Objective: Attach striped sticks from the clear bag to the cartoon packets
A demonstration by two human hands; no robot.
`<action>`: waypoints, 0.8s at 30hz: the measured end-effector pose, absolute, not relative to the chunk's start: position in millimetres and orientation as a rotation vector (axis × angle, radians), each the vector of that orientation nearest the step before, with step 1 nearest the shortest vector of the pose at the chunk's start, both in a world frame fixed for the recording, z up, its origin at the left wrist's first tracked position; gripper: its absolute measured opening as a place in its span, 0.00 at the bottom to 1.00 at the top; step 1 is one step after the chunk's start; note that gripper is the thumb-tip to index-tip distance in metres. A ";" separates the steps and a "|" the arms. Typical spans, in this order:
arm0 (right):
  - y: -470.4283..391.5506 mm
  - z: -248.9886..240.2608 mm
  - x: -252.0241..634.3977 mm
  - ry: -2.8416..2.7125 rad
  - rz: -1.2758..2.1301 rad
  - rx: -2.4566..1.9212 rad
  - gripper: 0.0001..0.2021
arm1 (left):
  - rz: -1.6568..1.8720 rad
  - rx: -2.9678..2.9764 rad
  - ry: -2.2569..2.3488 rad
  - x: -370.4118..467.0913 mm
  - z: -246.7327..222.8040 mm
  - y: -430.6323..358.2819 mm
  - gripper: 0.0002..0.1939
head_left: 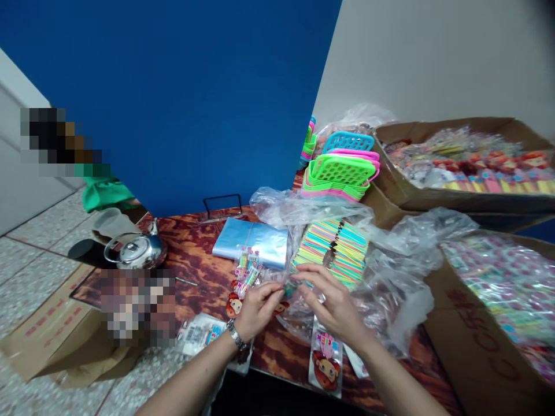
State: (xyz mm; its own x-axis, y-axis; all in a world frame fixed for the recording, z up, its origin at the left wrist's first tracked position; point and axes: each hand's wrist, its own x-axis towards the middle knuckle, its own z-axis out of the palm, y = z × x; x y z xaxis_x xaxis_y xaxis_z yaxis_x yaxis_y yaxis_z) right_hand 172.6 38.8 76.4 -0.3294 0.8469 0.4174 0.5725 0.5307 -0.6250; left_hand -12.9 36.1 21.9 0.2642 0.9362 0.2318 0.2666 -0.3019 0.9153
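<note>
My left hand [260, 309], with a metal-band watch [235, 335] on its wrist, is closed in a pinch. A small greenish item [289, 287] shows at its fingertips, too blurred to name. My right hand [332, 306] is close by on the right, fingers stretched and apart, their tips near that item. Behind the hands, many thin coloured plastic sticks [355, 248] lie in an opened clear bag [390, 283]. Several small packs of sticks [249, 268] with cartoon-face cards lie beyond my left hand. A flat cartoon-printed packet [326, 364] rests at the table's front edge.
A stack of blue folded plastic film [243, 240] and a metal kettle [136, 251] stand on the patterned table [186, 242]. Coloured plastic baskets [342, 170] are stacked behind. Cardboard boxes [468, 329] of packed goods flank the right. A blue panel [208, 104] rises behind.
</note>
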 end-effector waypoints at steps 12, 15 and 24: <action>45.6 62.0 178.9 -1.984 0.829 -1.295 0.26 | 0.943 1.625 1.151 -11.2 20.0 31.1 0.12; 46.3 56.8 172.6 -1.812 1.047 -1.277 0.23 | 0.938 1.525 1.135 -6.7 21.2 29.5 0.14; 42.1 43.6 164.9 -1.407 1.205 -1.220 0.14 | 0.994 1.367 1.118 2.0 27.7 30.4 0.15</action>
